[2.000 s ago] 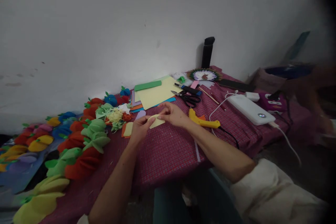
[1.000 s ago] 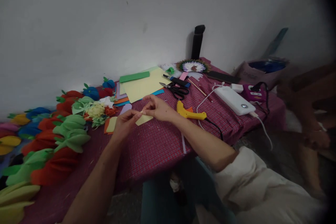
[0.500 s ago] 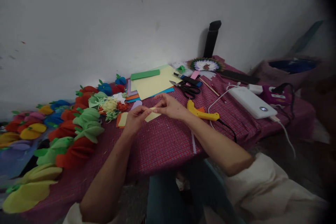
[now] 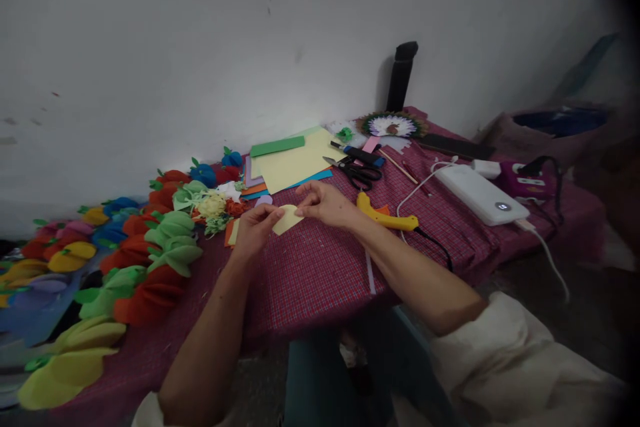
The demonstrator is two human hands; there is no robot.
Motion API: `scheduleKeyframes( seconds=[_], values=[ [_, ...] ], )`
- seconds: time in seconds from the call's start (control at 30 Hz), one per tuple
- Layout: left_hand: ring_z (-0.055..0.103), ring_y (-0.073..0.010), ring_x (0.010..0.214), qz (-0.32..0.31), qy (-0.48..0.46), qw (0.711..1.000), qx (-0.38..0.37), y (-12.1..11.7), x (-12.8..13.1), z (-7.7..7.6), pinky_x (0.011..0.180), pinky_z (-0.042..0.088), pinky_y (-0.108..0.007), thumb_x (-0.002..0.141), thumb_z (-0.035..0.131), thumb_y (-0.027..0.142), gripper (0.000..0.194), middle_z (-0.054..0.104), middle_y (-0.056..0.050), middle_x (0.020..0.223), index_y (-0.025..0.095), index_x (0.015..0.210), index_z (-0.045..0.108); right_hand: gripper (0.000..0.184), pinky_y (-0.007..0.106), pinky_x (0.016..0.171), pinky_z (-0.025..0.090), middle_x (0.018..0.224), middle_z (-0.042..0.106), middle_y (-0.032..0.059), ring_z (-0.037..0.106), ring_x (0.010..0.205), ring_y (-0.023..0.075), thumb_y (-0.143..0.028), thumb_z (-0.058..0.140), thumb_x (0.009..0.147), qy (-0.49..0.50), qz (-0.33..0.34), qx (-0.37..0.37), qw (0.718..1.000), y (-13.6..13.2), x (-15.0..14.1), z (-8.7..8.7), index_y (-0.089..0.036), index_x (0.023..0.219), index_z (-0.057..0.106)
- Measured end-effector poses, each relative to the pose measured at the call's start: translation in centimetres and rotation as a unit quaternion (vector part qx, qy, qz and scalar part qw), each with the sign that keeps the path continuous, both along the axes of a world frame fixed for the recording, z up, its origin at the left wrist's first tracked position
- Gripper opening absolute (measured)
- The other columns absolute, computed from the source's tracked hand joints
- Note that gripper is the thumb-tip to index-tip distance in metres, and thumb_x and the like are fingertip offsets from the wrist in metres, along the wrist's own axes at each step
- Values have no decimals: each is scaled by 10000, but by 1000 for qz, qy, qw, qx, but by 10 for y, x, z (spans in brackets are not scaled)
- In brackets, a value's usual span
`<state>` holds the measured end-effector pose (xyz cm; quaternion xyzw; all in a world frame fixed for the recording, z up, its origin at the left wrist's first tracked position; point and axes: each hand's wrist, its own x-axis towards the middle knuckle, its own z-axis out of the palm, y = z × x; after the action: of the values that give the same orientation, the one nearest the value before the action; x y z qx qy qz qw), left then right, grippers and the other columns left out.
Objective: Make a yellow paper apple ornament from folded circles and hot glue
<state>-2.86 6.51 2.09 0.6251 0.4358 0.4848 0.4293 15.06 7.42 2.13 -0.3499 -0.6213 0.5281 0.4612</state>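
Note:
Between my hands, just above the checked tablecloth (image 4: 310,280), is a small pale yellow paper piece (image 4: 287,220) with a rounded top. My left hand (image 4: 256,223) pinches its left side between thumb and fingers. At the right edge, my right hand (image 4: 325,205) also pinches the paper, with its fingertips close together. Close to my left hand lie small orange and yellow paper pieces (image 4: 233,232), partly hidden by it, and a lilac piece (image 4: 264,200). A yellow glue gun (image 4: 387,217) rests right of my right hand.
Colourful paper fruit shapes (image 4: 150,247) crowd the left side. Behind my hands lie paper sheets (image 4: 295,163), black scissors (image 4: 357,172) and a cutter (image 4: 357,152). A white power bank (image 4: 480,197) with cables and a purple power socket (image 4: 525,181) sit at right.
The yellow paper has turned in my fingers and now shows a rounded top edge. My right fingers have shifted to its right side. The view has moved slightly.

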Motion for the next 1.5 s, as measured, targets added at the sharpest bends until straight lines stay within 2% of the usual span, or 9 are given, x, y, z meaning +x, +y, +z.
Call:
scheduleKeyframes(
  seconds=[0.1,0.27,0.37,0.5,0.73,0.9,1.07,1.33,1.5],
  values=[
    [465,-77,509,1,-2,1000,-13,1,0,0,504,364,-200,643,668,342,200,562,31,573,147,646,623,321,194,462,345,564,568,-78,481,463,76,-118,631,638,29,-13,19,999,0,0,1,-189,868,419],
    [539,-125,626,-24,-32,998,-51,5,-4,-8,630,418,-254,640,672,360,313,634,-7,695,144,866,661,359,202,523,383,632,598,-62,530,537,85,-152,636,639,66,-41,51,996,1,2,3,-194,915,411],
    [561,-157,670,-15,-3,998,-61,6,-7,-10,678,426,-290,627,684,356,299,647,-22,689,132,824,681,386,208,525,384,672,607,-43,535,552,88,-186,641,651,54,-52,37,997,2,3,6,-190,963,414],
    [578,-175,699,3,9,999,-46,5,-9,-7,705,429,-308,631,675,370,282,655,-25,686,137,790,694,457,213,522,388,672,592,-40,530,559,89,-155,651,633,45,-18,7,999,0,3,6,-179,1019,406],
    [596,-192,746,-2,9,999,-45,3,-4,-5,741,437,-334,616,685,386,353,684,-43,775,154,882,686,340,202,469,356,594,556,-65,486,486,78,-131,631,636,18,-46,33,998,-1,2,5,-175,917,444],
    [601,-210,805,-8,35,999,-37,3,-5,-3,809,419,-354,604,698,356,266,694,-54,782,147,769,704,360,248,578,425,672,598,-32,564,604,119,-161,616,684,-30,-75,135,988,-10,3,13,-189,990,428],
    [609,-200,820,-20,11,1000,-6,1,-8,-3,808,434,-341,656,660,319,222,695,-30,838,181,826,699,392,298,714,441,810,636,11,593,744,146,-194,578,749,-98,-84,265,956,-19,7,19,-212,1099,400],
    [583,-217,919,-7,29,991,134,-1,-12,-1,851,427,-357,679,647,292,250,661,-76,984,206,911,683,494,338,797,436,907,630,21,579,845,158,-80,512,731,-111,-73,352,926,-19,6,16,-229,1179,366],
    [558,-212,993,6,51,980,194,-2,-12,2,883,419,-364,702,627,265,236,645,-60,1036,252,934,671,442,337,807,433,974,600,43,546,903,167,-62,508,713,-122,-85,383,912,-19,5,17,-220,1119,431]
  ],
)
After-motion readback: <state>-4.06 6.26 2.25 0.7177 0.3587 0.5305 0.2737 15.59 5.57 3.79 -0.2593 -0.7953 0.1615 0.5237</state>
